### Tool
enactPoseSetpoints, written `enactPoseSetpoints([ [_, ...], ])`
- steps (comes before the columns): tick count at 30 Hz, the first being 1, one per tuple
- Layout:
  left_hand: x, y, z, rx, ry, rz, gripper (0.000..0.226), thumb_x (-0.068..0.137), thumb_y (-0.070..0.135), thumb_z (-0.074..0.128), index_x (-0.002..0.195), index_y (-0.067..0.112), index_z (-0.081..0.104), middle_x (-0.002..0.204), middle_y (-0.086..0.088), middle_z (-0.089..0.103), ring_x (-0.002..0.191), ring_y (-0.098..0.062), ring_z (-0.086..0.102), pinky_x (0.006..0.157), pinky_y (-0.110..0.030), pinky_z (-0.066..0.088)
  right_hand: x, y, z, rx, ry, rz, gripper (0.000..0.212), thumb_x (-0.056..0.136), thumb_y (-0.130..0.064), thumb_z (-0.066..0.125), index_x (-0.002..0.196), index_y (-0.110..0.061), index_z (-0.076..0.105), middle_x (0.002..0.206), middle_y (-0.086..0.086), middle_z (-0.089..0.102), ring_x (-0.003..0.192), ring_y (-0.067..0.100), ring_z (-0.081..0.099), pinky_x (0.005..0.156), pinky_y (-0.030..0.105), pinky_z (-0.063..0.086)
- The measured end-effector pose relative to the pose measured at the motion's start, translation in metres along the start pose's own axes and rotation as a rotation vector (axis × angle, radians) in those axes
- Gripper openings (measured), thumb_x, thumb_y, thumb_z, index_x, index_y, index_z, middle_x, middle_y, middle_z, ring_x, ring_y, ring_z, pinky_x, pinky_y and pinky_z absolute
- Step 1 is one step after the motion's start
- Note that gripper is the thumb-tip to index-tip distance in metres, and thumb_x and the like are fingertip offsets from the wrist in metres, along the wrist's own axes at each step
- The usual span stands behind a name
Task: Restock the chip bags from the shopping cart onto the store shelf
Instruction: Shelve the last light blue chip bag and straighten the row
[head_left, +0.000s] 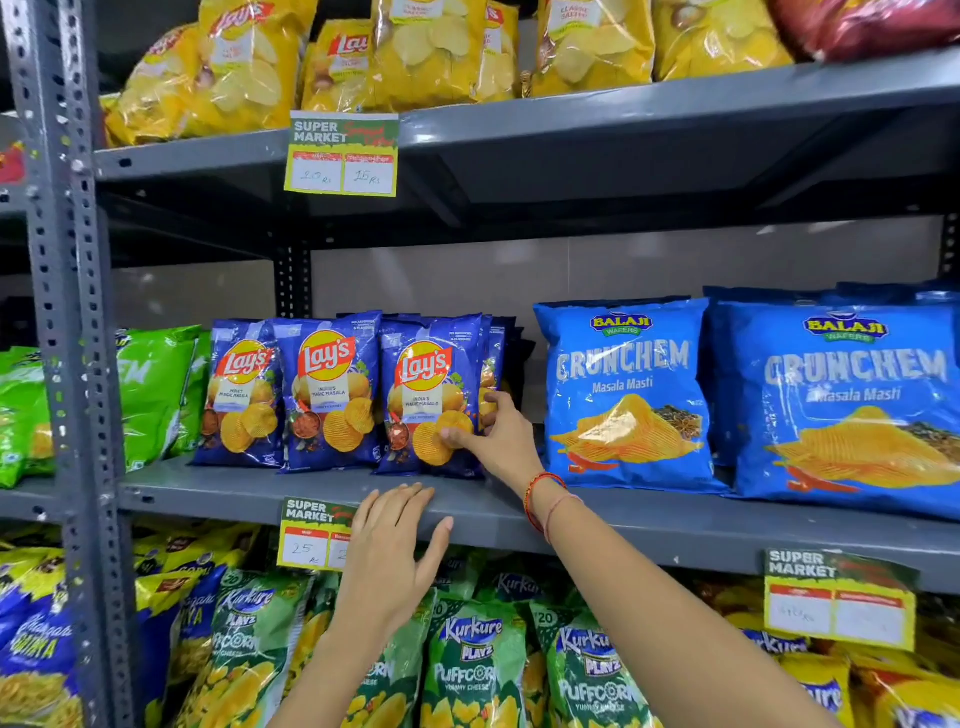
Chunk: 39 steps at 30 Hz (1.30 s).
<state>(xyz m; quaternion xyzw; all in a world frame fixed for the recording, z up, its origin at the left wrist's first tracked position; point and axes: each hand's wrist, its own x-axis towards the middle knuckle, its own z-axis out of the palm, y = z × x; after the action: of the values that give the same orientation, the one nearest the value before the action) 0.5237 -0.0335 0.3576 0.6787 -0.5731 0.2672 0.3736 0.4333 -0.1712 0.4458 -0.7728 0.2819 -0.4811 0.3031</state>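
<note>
Three rows of blue Lay's Magic Masala bags stand upright on the grey middle shelf (623, 519). My right hand (493, 436) grips the lower right corner of the front bag of the rightmost row (431, 384), thumb on its face and fingers behind its edge. More bags of the same kind stand behind that one. My left hand (392, 551) hovers flat and spread in front of the shelf's front lip, holding nothing. The shopping cart is out of view.
Two big blue Balaji Crunchem bags (628, 395) lean right of the Lay's rows. Green bags (150, 389) stand at the left. Yellow Lay's bags (426, 52) fill the upper shelf, Kurkure Puffcorn bags (478, 660) the lower one. Price tags (343, 153) hang from the shelf lips. A perforated grey upright (67, 312) stands left.
</note>
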Motion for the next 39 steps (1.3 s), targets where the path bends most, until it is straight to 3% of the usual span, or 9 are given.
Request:
enactPoseSetpoints([
  [6,0.012,0.018,0.000,-0.100,0.096,-0.049,0.058,0.085,0.054,0.032,0.118,0.014,0.059,0.121,-0.002,0.063,0.114,-0.021,0.056,0.100,-0.039,0.036,-0.015,-0.010,-0.056,0.027,0.240,-0.155,0.056,0.074,-0.034,0.077,0.120,-0.015,0.053,0.104,-0.002,0.057,0.092,0.015,0.055,0.072,0.013,0.043],
  [10,0.039,0.054,0.005,-0.311,0.122,-0.008,0.046,0.090,0.050,0.039,0.121,0.019,0.054,0.122,0.002,0.058,0.115,-0.016,0.051,0.092,-0.033,0.041,-0.028,-0.013,-0.107,-0.051,0.528,-0.287,0.041,0.081,-0.035,0.069,0.115,-0.016,0.056,0.109,-0.004,0.058,0.103,0.018,0.053,0.088,0.031,0.045],
  [14,0.085,0.092,0.022,-0.566,0.092,-0.033,0.049,0.090,0.053,0.040,0.128,0.023,0.046,0.130,0.002,0.050,0.119,-0.013,0.045,0.095,-0.028,0.036,-0.025,-0.004,-0.155,-0.210,0.753,-0.158,0.059,0.081,-0.044,0.068,0.126,-0.011,0.050,0.125,0.010,0.053,0.117,0.028,0.044,0.095,0.039,0.037],
  [19,0.157,0.122,0.049,-0.932,0.007,-0.401,0.065,0.087,0.050,0.050,0.137,0.012,0.034,0.139,-0.014,0.045,0.121,-0.025,0.047,0.093,-0.029,0.033,-0.007,0.025,-0.187,-0.053,0.594,0.161,0.096,0.071,-0.061,0.069,0.143,-0.012,0.029,0.143,0.015,0.038,0.132,0.033,0.036,0.105,0.048,0.035],
  [23,0.182,0.125,0.066,-1.147,-0.300,-0.538,0.079,0.079,0.060,0.054,0.140,0.015,0.029,0.140,-0.008,0.045,0.113,-0.019,0.054,0.088,-0.026,0.039,0.014,0.043,-0.195,0.191,0.355,0.345,0.105,0.066,-0.059,0.074,0.145,-0.013,0.024,0.143,0.011,0.043,0.128,0.031,0.043,0.108,0.045,0.037],
  [25,0.184,0.127,0.074,-1.260,-0.320,-0.497,0.083,0.069,0.059,0.064,0.134,0.014,0.040,0.132,-0.007,0.056,0.097,-0.014,0.063,0.080,-0.028,0.051,0.019,0.051,-0.193,0.261,0.314,0.331,0.093,0.063,-0.056,0.078,0.136,-0.014,0.039,0.126,0.000,0.054,0.111,0.021,0.054,0.102,0.039,0.043],
  [29,0.178,0.129,0.081,-1.318,-0.137,-0.443,0.090,0.051,0.063,0.074,0.125,0.018,0.050,0.118,-0.005,0.066,0.099,-0.021,0.067,0.092,-0.045,0.053,0.025,0.058,-0.189,0.346,0.341,0.153,0.055,0.056,-0.050,0.084,0.101,-0.027,0.060,0.106,-0.006,0.070,0.088,0.008,0.068,0.079,0.028,0.055],
  [34,0.170,0.138,0.090,-1.350,-0.013,-0.368,0.072,0.050,0.060,0.079,0.112,0.034,0.052,0.112,0.003,0.068,0.095,-0.015,0.069,0.083,-0.043,0.056,0.022,0.071,-0.192,0.472,0.354,0.026,0.055,0.064,-0.032,0.085,0.110,-0.017,0.060,0.106,-0.002,0.073,0.092,0.013,0.072,0.072,0.024,0.059],
  [39,0.170,0.136,0.095,-1.297,-0.034,-0.366,0.088,0.044,0.067,0.078,0.118,0.033,0.045,0.117,0.002,0.065,0.097,-0.016,0.067,0.085,-0.044,0.056,0.018,0.075,-0.192,0.450,0.372,0.046,0.065,0.066,-0.033,0.084,0.121,-0.016,0.053,0.113,0.001,0.069,0.093,0.009,0.071,0.068,0.018,0.057],
])
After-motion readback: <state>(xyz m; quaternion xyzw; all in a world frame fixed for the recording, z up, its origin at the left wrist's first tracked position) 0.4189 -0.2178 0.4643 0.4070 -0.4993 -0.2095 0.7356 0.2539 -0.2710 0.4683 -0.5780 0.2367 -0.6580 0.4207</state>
